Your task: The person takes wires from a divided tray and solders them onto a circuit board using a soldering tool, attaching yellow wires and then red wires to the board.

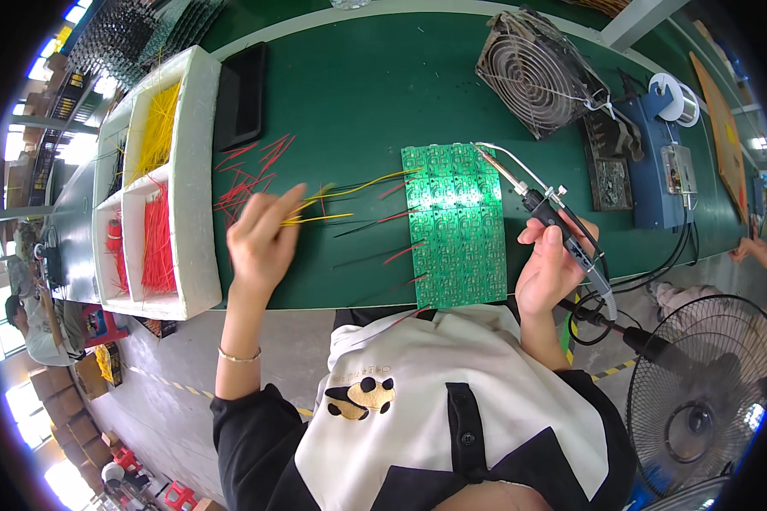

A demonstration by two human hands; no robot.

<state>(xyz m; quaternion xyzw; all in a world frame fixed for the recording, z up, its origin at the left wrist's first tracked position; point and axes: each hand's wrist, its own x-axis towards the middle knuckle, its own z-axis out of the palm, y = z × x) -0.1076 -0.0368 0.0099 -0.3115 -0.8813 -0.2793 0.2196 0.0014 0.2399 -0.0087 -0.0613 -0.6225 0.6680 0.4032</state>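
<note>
My left hand [266, 232] is closed in a pinch on thin yellow wires [328, 216], which fan out to the right from its fingertips. One longer yellow wire [375, 180] reaches the upper left edge of a green circuit board panel [456, 230]. Along that left edge, red and black wires [382, 223] stick out in several places. In my right hand [547, 266] is a soldering iron [562, 230] with a thin solder feed tube [520, 162] along it. The iron's tip is close to the panel's upper right corner; whether it touches cannot be made out.
Loose red wires [249, 179] lie left of the panel, beside a white foam box [198, 187] with yellow and red wires. Behind are a black tray [243, 98], a square fan [537, 72] and a blue soldering station [652, 162] with a solder spool [675, 100]. A round fan [703, 400] stands right.
</note>
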